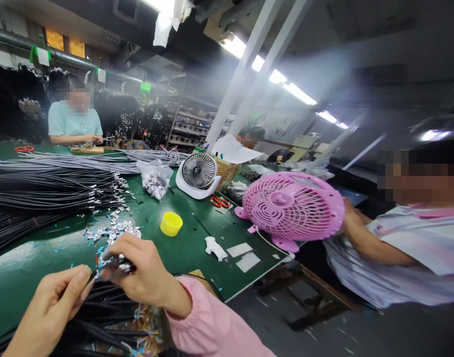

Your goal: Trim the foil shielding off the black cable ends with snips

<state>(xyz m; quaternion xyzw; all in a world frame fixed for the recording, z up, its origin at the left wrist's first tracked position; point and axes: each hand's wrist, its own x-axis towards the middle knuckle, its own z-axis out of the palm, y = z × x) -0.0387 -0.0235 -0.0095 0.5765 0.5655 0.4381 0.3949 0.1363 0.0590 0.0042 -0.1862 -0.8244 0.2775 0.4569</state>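
Green table (189, 250), cable (94, 273) slantwise in left fingers (75, 286), pointing toward right hand (143, 270)

A loose, pale pink sleeve (223, 322) covers the right forearm, its cloth plain and matte, with soft creases running along it. At the wrist it narrows to a gathered cuff (184, 320), the fabric puckered and slightly puffed behind the edge. The right hand (141, 270) is bare beyond it; the left hand (50, 307), near left, is bare too, wrist included.

Both hands (139, 267) meet just above black cables (96, 312).
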